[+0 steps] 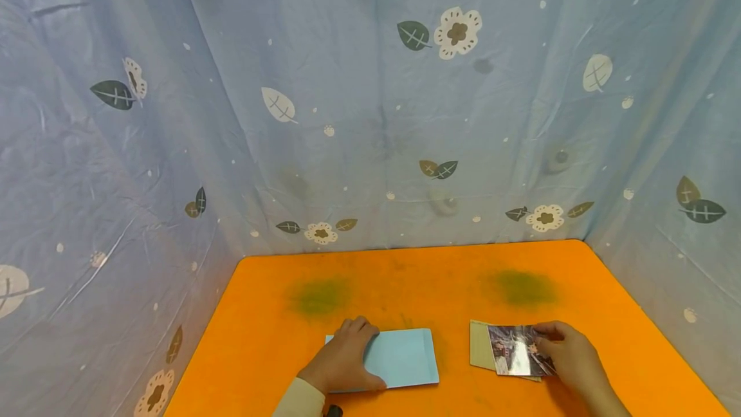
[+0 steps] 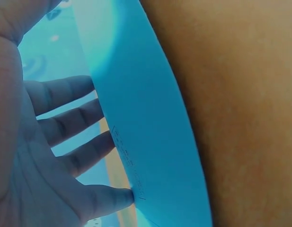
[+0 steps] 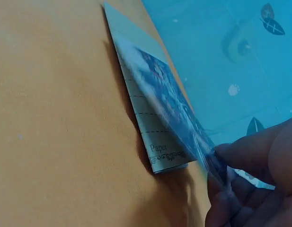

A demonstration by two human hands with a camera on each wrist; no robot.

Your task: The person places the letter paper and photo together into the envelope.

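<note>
A light blue envelope (image 1: pixel 401 359) lies on the orange table with a crease along its right end. My left hand (image 1: pixel 350 354) spans it near its left end, fingers at the far edge and thumb at the near edge. In the left wrist view, several fingertips meet the edge of the envelope (image 2: pixel 150 113) beside small printing. To the right, my right hand (image 1: pixel 570 354) pinches the right end of a glossy photo (image 1: pixel 512 349) between thumb and fingers. The photo is tilted over a cream sheet of notepaper (image 3: pixel 143 116) with dashed lines and the word "Paper", partly covering it.
The orange table (image 1: pixel 405 288) has two greenish smudges toward the back. A bluish curtain (image 1: pixel 359 82) printed with flowers and leaves rises behind it and along both sides. A small dark object (image 1: pixel 334 411) shows by the left sleeve (image 1: pixel 300 399).
</note>
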